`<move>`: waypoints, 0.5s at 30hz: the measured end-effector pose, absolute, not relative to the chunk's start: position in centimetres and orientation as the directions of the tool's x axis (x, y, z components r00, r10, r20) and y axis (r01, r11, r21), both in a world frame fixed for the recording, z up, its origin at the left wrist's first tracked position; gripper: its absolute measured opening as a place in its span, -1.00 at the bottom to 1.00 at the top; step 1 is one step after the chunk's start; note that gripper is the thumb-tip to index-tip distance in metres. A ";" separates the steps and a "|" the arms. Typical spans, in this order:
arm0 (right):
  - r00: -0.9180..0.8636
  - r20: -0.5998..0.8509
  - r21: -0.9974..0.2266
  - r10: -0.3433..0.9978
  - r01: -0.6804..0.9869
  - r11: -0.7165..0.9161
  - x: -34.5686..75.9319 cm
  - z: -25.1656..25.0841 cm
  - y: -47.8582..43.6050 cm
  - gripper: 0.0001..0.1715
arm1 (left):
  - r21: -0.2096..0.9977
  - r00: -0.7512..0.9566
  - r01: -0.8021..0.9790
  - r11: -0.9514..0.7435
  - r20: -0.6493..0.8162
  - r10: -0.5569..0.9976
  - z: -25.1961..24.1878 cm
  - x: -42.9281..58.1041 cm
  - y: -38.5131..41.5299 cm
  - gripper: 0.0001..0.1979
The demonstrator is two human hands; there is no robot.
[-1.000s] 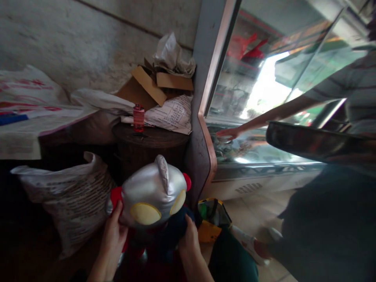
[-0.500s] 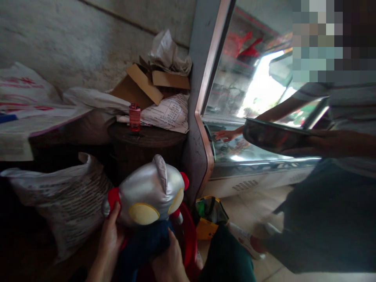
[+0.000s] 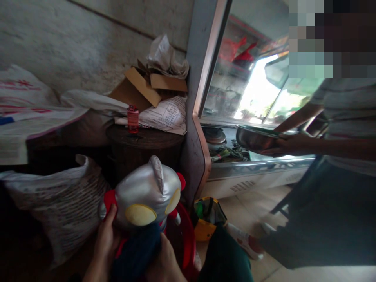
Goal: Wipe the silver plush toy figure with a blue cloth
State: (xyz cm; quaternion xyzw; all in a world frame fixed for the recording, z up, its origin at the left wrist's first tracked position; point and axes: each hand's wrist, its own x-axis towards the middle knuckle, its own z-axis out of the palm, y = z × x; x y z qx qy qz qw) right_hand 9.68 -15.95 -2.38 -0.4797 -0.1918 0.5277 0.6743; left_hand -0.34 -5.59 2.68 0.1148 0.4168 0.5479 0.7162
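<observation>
A silver and red plush toy [image 3: 147, 192] with yellow eyes and a raised crest is in front of me, its head tilted toward the right. My left hand [image 3: 107, 239] grips it at a red part on its left side, thumb on top. Against the lower part of its face lies a dark blue cloth [image 3: 138, 250], which my right hand [image 3: 167, 260] holds; the fingers are mostly hidden behind it. Below the toy, a red tub [image 3: 189, 239] shows partly, its inside largely covered.
A red lighter-shaped bottle [image 3: 133, 120] stands on a round dark wooden top [image 3: 147, 141] beside a cardboard box [image 3: 141, 86]. A woven sack [image 3: 61, 203] is at left. At right, a co-worker [image 3: 337, 129] holds a metal bowl [image 3: 255, 139] by a glass cabinet [image 3: 229, 172]; a yellow bag [image 3: 207, 231] sits on the floor.
The co-worker's reaching hand has drawn back from the cabinet to the bowl, uncovering greens and a lidded pot. My hands keep their hold on the toy and cloth; the view shifts slightly.
</observation>
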 end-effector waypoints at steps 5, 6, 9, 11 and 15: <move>0.332 -0.376 -0.776 0.865 -0.624 -0.098 13.9 -1.4 -17.8 -0.54 | 0.607 -0.008 -0.718 0.339 -0.495 0.869 2.4 -0.3 -5.6 -0.50; 0.354 -0.394 -0.771 0.848 -0.629 -0.096 15.1 -0.9 -18.3 -0.54 | 0.607 -0.008 -0.723 0.332 -0.487 0.873 2.3 -0.3 -5.6 -0.51; 0.508 -0.408 -0.793 0.759 -0.608 -0.019 19.2 2.3 -19.3 -0.52 | 0.594 0.020 -0.729 0.340 -0.478 0.878 2.3 -0.5 -5.6 -0.51; 0.617 -0.348 -0.833 0.706 -0.549 0.069 21.6 5.9 -19.1 -0.46 | 0.585 0.019 -0.733 0.349 -0.494 0.869 2.7 -0.6 -5.7 -0.50; 0.747 -0.053 -0.918 0.663 -0.298 0.263 24.7 13.3 -16.7 -0.35 | 0.567 -0.010 -0.750 0.341 -0.525 0.851 3.5 -0.9 -6.0 -0.52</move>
